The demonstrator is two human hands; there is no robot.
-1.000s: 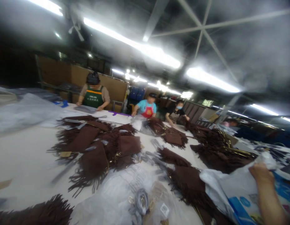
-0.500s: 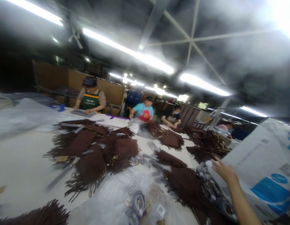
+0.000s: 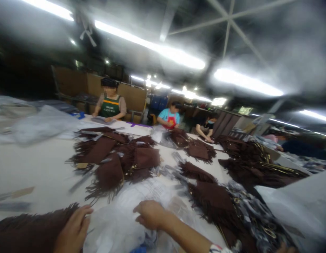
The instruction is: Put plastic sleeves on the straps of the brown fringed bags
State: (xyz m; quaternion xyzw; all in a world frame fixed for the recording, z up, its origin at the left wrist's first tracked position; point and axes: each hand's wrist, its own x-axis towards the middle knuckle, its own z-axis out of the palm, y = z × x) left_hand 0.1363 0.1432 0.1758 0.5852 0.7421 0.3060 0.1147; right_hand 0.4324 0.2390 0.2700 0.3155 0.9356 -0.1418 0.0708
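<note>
Head view: clear plastic bags (image 3: pixel 110 223) are heaped in the foreground on the white table (image 3: pixel 47 158), below the right hand (image 3: pixel 149 213); its fingers are curled, but whether film is pinched in that grip cannot be told. The right end of a brown fringed piece (image 3: pixel 31 230) is overlapped by the left hand (image 3: pixel 73 230), its hold equally unclear. The film is judged light and slippery, best bunched at an edge; the piece, soft and limp, is better held by its body than its strands.
</note>
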